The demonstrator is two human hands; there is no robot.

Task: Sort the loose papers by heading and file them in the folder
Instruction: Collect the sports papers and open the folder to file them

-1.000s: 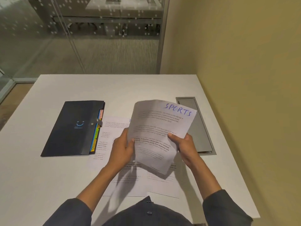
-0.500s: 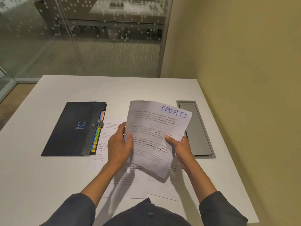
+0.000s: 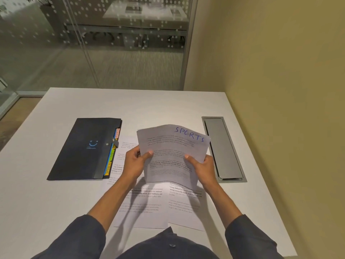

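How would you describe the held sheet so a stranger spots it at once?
Start at the white table, right of the dark folder. Both hands, left hand and right hand, hold a printed sheet above the loose papers. Only it shows SPORTS handwritten in blue.

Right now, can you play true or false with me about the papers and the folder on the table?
1. Both hands hold the sheet marked SPORTS. True: the left hand and the right hand each pinch a side.
2. The dark folder lies open. False: its strap is fastened shut.
3. Other papers lie on the table under the hands. True.
4. The folder is to the right of the held sheet. False: it is on the left.
5. Coloured tabs stick out along the folder's edge. True.
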